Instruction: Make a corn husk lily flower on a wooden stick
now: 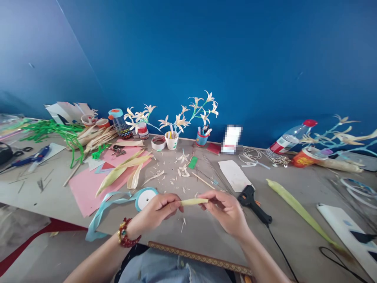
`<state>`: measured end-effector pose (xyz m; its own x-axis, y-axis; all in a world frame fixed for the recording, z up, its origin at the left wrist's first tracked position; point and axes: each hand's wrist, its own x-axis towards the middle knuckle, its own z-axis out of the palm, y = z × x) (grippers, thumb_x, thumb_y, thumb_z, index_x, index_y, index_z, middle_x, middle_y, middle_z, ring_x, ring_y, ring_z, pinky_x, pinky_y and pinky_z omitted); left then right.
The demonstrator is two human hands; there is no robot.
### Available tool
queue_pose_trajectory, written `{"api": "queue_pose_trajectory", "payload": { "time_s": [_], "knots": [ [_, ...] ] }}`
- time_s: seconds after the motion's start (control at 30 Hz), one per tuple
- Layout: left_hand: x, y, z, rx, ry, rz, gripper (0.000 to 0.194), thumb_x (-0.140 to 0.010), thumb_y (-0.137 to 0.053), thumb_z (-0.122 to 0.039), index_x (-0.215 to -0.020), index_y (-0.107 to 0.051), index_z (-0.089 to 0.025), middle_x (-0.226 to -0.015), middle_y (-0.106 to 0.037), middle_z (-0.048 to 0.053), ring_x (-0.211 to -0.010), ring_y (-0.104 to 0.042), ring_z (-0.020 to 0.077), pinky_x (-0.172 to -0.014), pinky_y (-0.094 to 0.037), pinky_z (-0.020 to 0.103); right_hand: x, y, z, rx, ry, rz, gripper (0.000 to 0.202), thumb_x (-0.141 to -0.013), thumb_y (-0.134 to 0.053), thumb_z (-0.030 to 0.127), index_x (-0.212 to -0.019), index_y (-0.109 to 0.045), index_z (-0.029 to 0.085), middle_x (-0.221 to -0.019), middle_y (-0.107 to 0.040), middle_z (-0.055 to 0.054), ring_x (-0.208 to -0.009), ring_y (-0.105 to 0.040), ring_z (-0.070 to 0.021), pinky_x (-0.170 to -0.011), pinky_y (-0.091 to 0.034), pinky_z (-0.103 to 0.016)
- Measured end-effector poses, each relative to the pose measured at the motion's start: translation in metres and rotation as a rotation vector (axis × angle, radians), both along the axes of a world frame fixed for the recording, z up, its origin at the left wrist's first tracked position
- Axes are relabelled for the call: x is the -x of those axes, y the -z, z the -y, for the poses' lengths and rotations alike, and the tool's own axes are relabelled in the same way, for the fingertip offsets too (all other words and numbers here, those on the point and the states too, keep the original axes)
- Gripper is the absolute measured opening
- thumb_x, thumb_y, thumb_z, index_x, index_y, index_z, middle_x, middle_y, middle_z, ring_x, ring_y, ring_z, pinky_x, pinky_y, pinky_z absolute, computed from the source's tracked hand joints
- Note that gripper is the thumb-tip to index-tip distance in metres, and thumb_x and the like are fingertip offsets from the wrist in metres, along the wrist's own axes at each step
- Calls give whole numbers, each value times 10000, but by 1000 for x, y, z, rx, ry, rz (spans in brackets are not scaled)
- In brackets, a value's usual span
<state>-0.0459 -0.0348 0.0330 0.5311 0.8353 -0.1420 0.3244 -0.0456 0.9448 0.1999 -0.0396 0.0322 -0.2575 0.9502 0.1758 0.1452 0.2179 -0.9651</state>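
Note:
A narrow, pale yellow-green strip of corn husk [193,202] is stretched level between my two hands, above the front of the table. My left hand [163,208] pinches its left end between thumb and fingers. At the other end, my right hand [225,212] grips the strip with thumb and fingertips. A roll of light blue ribbon [146,199] lies just behind my left hand, its loose tail [100,216] trailing over the table edge. To the right of my right hand rests a black glue gun [253,204].
Husk scraps [172,181] litter the middle of the table [206,232]. Pink paper with husks [85,192] lies left. Husk flowers stand in a white cup [171,142] at the back. A long green husk [297,204], a bottle [287,142] and a power strip [344,232] are right.

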Motion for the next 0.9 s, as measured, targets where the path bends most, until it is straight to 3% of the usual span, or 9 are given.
{"api": "queue_pose_trajectory", "payload": {
  "time_s": [0.1, 0.17, 0.27, 0.37, 0.5, 0.8, 0.9],
  "knots": [
    [-8, -7, 1, -139, 6, -45, 250, -928, -521, -386, -976, -666, -188, -760, -618, 15, -639, -534, 127, -583, -381, 227, -2, -2, 5, 33, -3, 95, 150, -896, -565, 255, -932, -697, 192, -766, -715, -44, -695, -671, -183, -651, -524, -274],
    [-17, -10, 3, -241, -20, -41, 230, -876, -610, -329, -1069, -646, -211, -932, -674, 46, -808, -595, 167, -713, -433, 252, -1, -3, 6, 65, -7, 132, 145, -895, -561, 265, -927, -684, 195, -765, -711, -41, -697, -664, -185, -630, -512, -267],
    [-29, -10, 4, -312, -59, -66, 137, -862, -618, -283, -966, -652, -201, -850, -675, 35, -776, -591, 166, -699, -430, 250, 2, -1, 7, 84, -19, 137, 130, -888, -568, 282, -882, -662, 192, -739, -693, -31, -676, -644, -177, -622, -495, -261],
    [-38, -5, 5, -174, -58, -25, 178, -931, -506, -291, -844, -614, -180, -695, -629, 1, -571, -509, 109, -552, -368, 217, 2, 0, 7, 98, -5, 95, 161, -885, -588, 328, -820, -640, 189, -684, -660, -16, -631, -613, -160, -604, -479, -251],
    [-41, 0, 6, -18, -20, 118, 291, -955, -476, -398, -834, -594, -161, -672, -571, -7, -543, -417, 88, -509, -311, 203, 0, 1, 9, 82, 35, 77, 207, -877, -611, 372, -794, -646, 186, -660, -649, -16, -609, -601, -157, -589, -480, -248],
    [-40, 2, 6, 45, -39, 101, 299, -930, -518, -410, -820, -615, -149, -616, -538, -20, -554, -403, 94, -536, -303, 218, -13, 8, 19, -9, 38, 130, 206, -922, -558, 380, -910, -674, 210, -745, -697, -38, -664, -666, -179, -615, -526, -255],
    [-37, 5, 6, 48, -65, 96, 305, -927, -511, -407, -796, -613, -152, -597, -533, -24, -556, -433, 98, -548, -324, 217, -30, 16, 25, -45, 106, 368, 235, -925, -545, 410, -1026, -640, 220, -844, -715, -60, -702, -676, -193, -581, -521, -253]
  ]
}}
